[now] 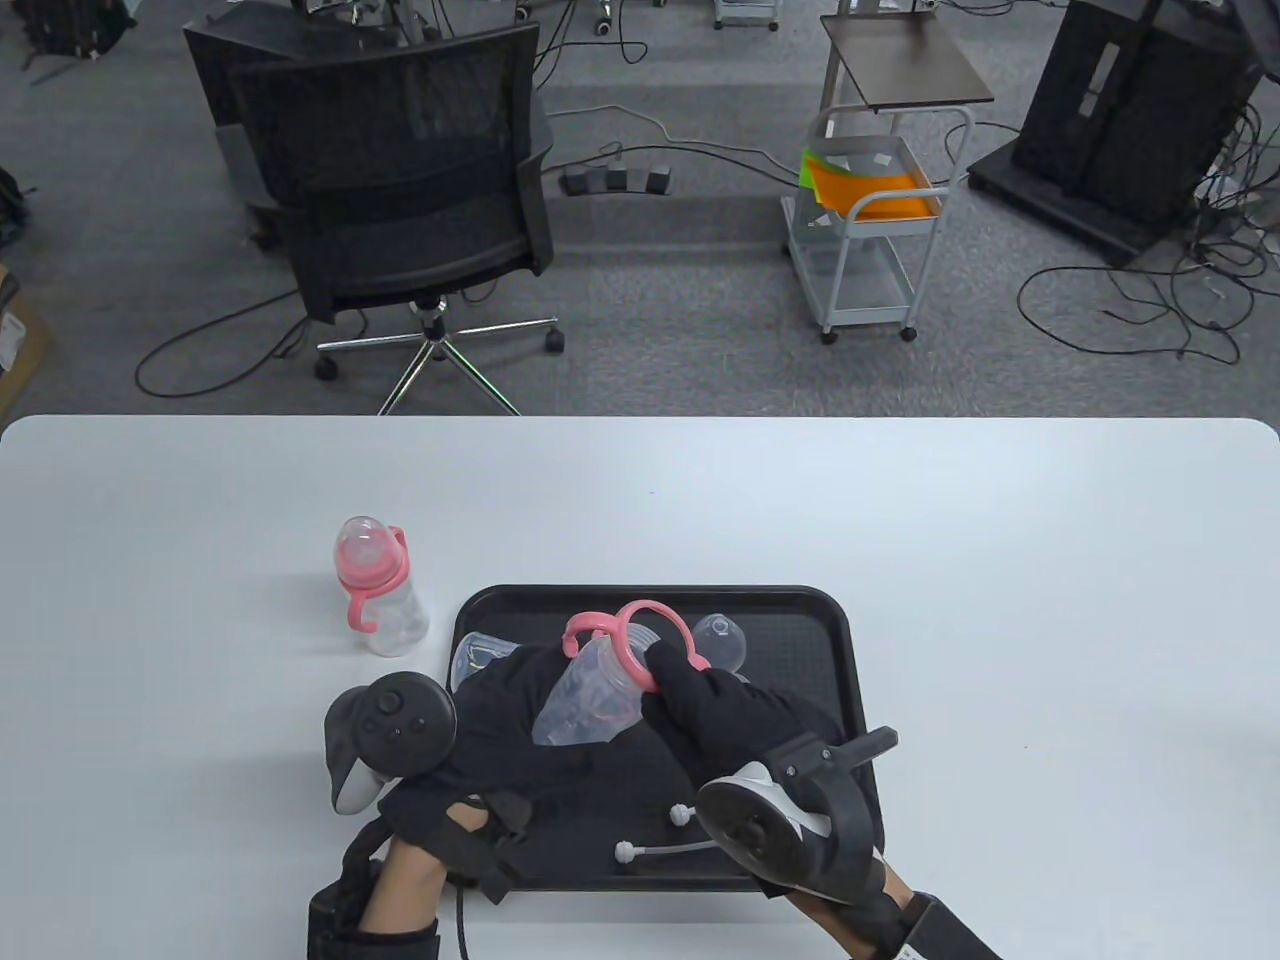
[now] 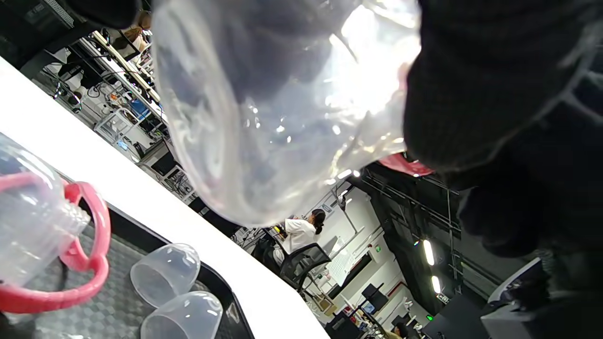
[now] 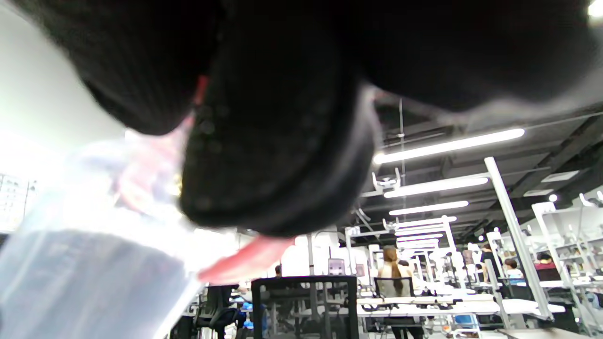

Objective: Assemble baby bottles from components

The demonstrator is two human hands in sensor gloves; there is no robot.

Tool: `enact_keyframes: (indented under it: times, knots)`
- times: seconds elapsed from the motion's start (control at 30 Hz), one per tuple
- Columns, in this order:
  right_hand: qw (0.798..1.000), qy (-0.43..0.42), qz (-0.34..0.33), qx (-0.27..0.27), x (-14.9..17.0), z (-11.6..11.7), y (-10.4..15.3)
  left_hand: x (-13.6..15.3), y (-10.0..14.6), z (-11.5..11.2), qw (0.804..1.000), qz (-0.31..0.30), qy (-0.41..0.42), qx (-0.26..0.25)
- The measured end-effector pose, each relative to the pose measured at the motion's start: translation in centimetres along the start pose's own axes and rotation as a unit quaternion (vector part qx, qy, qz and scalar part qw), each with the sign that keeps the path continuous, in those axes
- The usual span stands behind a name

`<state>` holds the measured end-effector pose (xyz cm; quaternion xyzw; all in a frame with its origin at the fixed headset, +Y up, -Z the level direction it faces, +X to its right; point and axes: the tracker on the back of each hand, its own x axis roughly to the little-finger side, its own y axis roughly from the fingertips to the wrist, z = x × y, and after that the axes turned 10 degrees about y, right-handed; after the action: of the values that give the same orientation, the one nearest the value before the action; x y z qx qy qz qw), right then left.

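Note:
My left hand (image 1: 505, 715) grips a clear bottle body (image 1: 588, 700) over the black tray (image 1: 835, 640), tilted with its neck pointing away. My right hand (image 1: 680, 685) holds the pink handle ring (image 1: 640, 622) at the bottle's neck. The left wrist view shows the bottle (image 2: 264, 117) close up against the gloved fingers (image 2: 494, 84). The right wrist view shows blurred gloved fingers (image 3: 278, 141), the pink ring (image 3: 245, 263) and the clear bottle (image 3: 85, 278). An assembled bottle with a pink handle (image 1: 378, 590) stands on the table left of the tray.
The tray holds a clear nipple (image 1: 722, 640), two white-tipped straw pieces (image 1: 660, 848) near the front, and clear caps (image 1: 480, 655) at the left, also seen in the left wrist view (image 2: 165, 273). Another pink-handled bottle (image 2: 56, 245) shows there.

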<state>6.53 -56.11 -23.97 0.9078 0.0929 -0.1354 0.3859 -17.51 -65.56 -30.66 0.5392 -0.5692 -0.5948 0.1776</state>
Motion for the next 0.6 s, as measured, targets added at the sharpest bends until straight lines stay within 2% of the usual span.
enact_keyframes:
  times: [0.27,0.47,0.6]
  knots:
    - [1.0,0.004,-0.019,0.017,-0.7,-0.1,0.3,0.3,0.0,-0.2,0.999,-0.012,0.038,-0.01]
    - [0.999,-0.01,-0.031,-0.007,-0.7,-0.5,0.2,0.1,0.1,0.1,0.999,-0.013,0.046,-0.02]
    - [0.999,-0.017,-0.029,-0.002,-0.4,-1.1,0.1,0.4,0.3,0.5,0.998,-0.011,0.057,-0.04]
